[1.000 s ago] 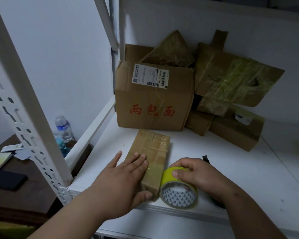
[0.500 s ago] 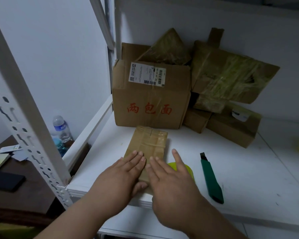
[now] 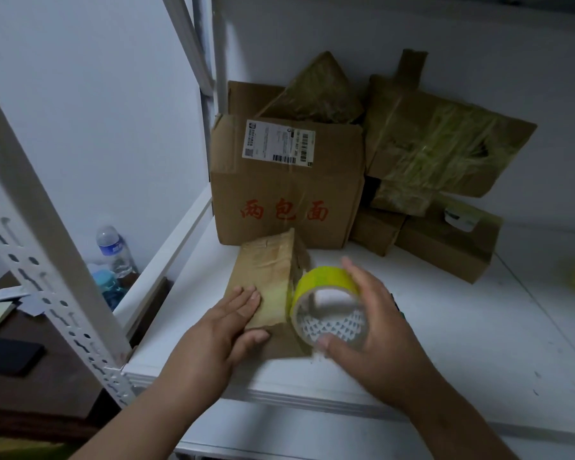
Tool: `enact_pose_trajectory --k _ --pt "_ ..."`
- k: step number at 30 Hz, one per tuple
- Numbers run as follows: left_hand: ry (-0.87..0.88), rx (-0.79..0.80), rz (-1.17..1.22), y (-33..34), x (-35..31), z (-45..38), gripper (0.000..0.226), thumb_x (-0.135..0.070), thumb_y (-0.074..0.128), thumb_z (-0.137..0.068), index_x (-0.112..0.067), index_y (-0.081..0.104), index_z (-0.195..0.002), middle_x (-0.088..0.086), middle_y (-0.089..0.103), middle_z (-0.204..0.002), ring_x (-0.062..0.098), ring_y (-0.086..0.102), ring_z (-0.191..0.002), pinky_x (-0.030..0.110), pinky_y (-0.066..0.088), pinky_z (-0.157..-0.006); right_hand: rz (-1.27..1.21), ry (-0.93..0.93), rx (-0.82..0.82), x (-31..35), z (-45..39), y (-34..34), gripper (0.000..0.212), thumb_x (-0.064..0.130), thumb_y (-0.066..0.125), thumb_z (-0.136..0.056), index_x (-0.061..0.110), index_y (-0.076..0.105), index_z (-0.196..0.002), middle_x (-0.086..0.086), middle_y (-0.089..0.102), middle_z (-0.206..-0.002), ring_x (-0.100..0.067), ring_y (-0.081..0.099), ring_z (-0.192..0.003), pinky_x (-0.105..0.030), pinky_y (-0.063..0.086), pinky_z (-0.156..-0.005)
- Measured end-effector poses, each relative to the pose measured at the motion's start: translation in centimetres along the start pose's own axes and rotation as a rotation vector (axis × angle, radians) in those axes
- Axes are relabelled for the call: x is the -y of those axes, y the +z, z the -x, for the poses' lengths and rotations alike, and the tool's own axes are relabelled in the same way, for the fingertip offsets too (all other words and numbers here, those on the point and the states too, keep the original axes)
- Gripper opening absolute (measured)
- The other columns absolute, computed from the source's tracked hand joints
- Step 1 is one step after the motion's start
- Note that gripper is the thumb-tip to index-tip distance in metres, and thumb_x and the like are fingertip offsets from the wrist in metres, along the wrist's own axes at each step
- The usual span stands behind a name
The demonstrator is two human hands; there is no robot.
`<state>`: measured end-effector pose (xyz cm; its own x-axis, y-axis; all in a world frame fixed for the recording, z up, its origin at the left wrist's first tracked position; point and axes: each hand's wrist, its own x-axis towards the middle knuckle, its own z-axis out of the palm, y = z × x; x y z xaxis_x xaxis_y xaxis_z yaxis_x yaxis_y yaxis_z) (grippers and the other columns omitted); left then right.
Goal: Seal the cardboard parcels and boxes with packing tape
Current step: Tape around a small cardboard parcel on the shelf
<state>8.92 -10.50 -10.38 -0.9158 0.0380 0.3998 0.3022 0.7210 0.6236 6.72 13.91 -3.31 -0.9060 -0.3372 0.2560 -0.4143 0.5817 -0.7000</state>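
In the half second before this, both my hands lay flat on the small parcel point(image 3: 269, 280) and the yellow tape roll point(image 3: 329, 307) was nearly hidden under my right palm. By this moment the parcel had tipped up onto 1 long edge, and my right hand point(image 3: 375, 330) had lifted the roll clear, thumb at its lower rim and fingers curled over the far side, just beside the parcel's right face. My left hand point(image 3: 219, 330) lay with straight fingers against the parcel's raised top face and the thumb at its near end, steadying rather than gripping it. I judged that a strip was being carried round to a fresh side, so this parcel was only part sealed.

The parcel stood near the front of the white shelf point(image 3: 478, 343). Behind it sat the large box with red characters point(image 3: 286, 194) and, right of that, a heap of taped parcels point(image 3: 439, 154). The green cutter seen earlier was almost wholly behind my right hand. The slotted upright point(image 3: 47, 247) stood to the left, and a water bottle point(image 3: 113, 250) stood below it. Nothing blocked the wrap, though the big box left little room behind.
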Motion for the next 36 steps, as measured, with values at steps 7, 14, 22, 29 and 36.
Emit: enact_pose_trajectory --k 7,14,22,29,36 --pt "-0.235 0.091 0.537 0.0 -2.4 1.1 0.063 -0.046 0.070 -0.081 -0.034 0.047 -0.138 -0.026 0.052 -0.139 -0.007 0.044 -0.131 0.017 0.039 -0.107 -0.390 0.027 0.089 1.0 -1.9 -0.2 0.028 0.033 0.065 -0.088 0.049 0.054 -0.108 0.005 0.068 -0.102 -0.014 0.065 -0.098 -0.038 0.054 -0.090" --pt "-0.228 0.081 0.429 -1.2 -3.1 -0.6 0.071 -0.027 0.091 -0.064 -0.052 0.051 -0.117 -0.024 0.063 -0.112 -0.008 0.060 -0.104 0.006 0.044 -0.079 -0.274 -0.045 0.198 3.9 -3.7 1.6 0.043 0.026 0.065 -0.090 0.044 0.043 -0.122 0.026 0.061 -0.096 0.006 0.060 -0.096 -0.009 0.045 -0.074" --pt "-0.192 0.145 0.413 -1.6 -1.1 -1.0 0.058 -0.058 0.073 -0.063 -0.068 0.046 -0.112 -0.031 0.061 -0.117 -0.006 0.056 -0.114 0.030 0.051 -0.091 -0.177 -0.034 0.243 4.4 -4.9 1.1 0.046 0.024 0.068 -0.082 0.050 0.047 -0.114 0.011 0.064 -0.092 -0.008 0.066 -0.081 -0.035 0.059 -0.068" --pt "-0.228 0.137 0.417 -3.1 0.3 -1.0 0.080 -0.079 0.072 -0.057 -0.062 0.035 -0.127 -0.040 0.050 -0.127 0.000 0.066 -0.100 0.014 0.051 -0.078 -0.089 0.027 0.193 0.7 -4.9 -1.8 0.052 0.015 0.072 -0.070 0.048 0.062 -0.110 0.012 0.068 -0.088 -0.007 0.067 -0.077 -0.038 0.058 -0.071" --pt "-0.236 0.191 0.419 -2.9 -0.3 -1.3 0.077 -0.046 0.079 -0.069 -0.050 0.035 -0.132 -0.033 0.052 -0.129 0.002 0.068 -0.097 0.013 0.050 -0.074 0.060 0.013 0.284 -3.2 -3.5 -0.3 0.072 0.004 0.059 -0.083 0.061 0.041 -0.122 0.019 0.057 -0.108 0.002 0.055 -0.093 -0.012 0.044 -0.077"
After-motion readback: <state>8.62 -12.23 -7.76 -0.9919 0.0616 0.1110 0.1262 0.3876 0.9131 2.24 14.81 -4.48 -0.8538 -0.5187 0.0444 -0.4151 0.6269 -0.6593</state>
